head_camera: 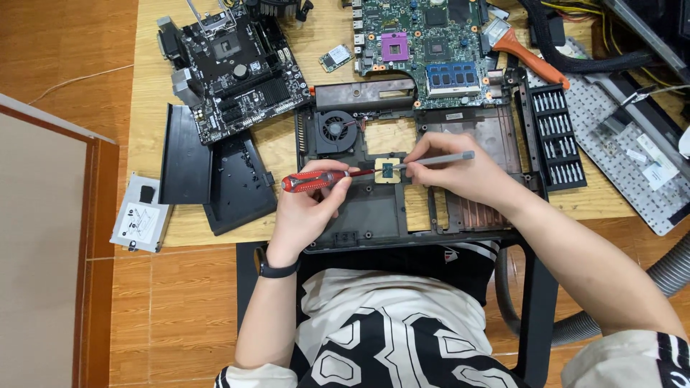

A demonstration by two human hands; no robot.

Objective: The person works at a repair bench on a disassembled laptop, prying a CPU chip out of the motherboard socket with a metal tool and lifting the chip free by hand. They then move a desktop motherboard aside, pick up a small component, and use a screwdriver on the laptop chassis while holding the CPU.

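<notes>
Hidden tips, cropped edges, parts too small to read

The left hand [305,208] covers the near end of the red-handled screwdriver [316,179]; the right hand [453,172] hides part of the grey tool [445,156], whose tip at the small chip [387,170] is too fine to judge. The green circuit board [424,36] and keyboard [632,144] are cut by the far and right edges; the bits in the bit rack [559,136] can't be told apart

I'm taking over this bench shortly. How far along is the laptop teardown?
Done: green motherboard and keyboard lie out of the chassis. In hand: left hand holds a red screwdriver, right hand a grey tool, both at a small chip. Left: fan still mounted.
</notes>
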